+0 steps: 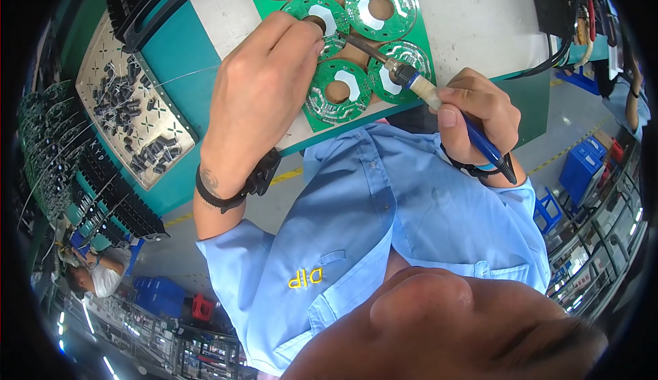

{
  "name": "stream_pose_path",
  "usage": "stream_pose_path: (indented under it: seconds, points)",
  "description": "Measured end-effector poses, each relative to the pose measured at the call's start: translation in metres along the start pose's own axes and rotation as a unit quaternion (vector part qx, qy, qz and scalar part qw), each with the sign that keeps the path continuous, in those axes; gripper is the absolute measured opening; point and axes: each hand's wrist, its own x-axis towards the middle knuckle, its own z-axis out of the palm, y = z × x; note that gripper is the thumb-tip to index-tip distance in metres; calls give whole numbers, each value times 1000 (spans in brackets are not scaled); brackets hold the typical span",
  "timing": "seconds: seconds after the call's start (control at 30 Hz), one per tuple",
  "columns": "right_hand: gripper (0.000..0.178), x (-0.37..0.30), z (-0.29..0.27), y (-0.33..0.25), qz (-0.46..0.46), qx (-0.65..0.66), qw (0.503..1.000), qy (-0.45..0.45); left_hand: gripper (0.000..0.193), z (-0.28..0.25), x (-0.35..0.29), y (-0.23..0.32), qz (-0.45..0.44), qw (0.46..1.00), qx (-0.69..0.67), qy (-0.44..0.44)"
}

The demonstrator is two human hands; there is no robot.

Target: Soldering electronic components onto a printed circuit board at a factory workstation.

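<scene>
My right hand [480, 114] is wrapped round the handle of a soldering iron [404, 76] with a blue grip. The iron's tip points left, at the edge of a round green circuit board [332, 18] with a centre hole. Over that board's left part, my left hand [264, 81] is closed, its fingertips pinched close to the tip and partly hidden. Thin solder wire [188, 74] runs from the left into this hand. More ring-shaped boards lie around: one at the upper right [397, 20], one nearer me [336, 109], and another partly under the iron [415, 55].
On the left, a metal tray [154, 174] holds many loose black cylindrical components. Black slotted racks [154, 3] stand beyond it, with upright boards [51, 147] at the far left. Dark cables [558, 54] hang over the bench at the right. The bench edge runs close to my body.
</scene>
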Motion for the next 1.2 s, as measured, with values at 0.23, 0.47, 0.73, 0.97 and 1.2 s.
stream_pose_path:
  seconds: [0.23,0.47,0.73,0.97,1.2]
  points:
    - [18,-1,-1,-2,2,-4,1000,-2,17,-1,1,2,0,1000,-3,1]
    - [15,-4,-8,-5,-2,10,1000,3,10,-4,0,4,-21,1000,1,8]
    - [13,-9,-35,-3,4,15,999,48,12,-7,2,4,-24,999,32,17]
    - [17,15,-57,43,58,-320,937,129,12,-4,9,1,28,998,37,49]
    - [17,-12,-45,3,11,55,995,85,12,-2,3,0,-8,999,-3,40]
